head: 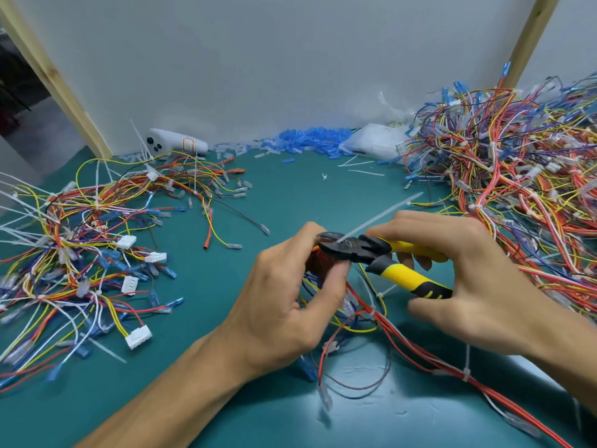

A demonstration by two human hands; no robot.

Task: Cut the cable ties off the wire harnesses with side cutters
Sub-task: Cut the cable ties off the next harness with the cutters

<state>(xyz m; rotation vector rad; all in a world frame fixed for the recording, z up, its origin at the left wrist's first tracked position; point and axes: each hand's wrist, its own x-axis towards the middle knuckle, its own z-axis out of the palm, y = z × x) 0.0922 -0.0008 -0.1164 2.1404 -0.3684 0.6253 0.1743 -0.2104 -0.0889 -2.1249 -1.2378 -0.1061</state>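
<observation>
Projecting up and to the right, the white cable tie (378, 218) meets the blades of the side cutters (353, 250) at its base, just above the wire harness (368, 310). The left hand (290, 295) pinches the harness bundle directly beside the blades, thumb and fingers curled round it. The right hand (478, 286) grips the yellow-and-black handles. Bare green mat (290, 192) lies open beyond the hands. A loose wire pile (80, 240) borders the mat's left edge; a taller heap (523, 189) crowds the right, close behind the right hand. A white wall (290, 59) closes the rear.
</observation>
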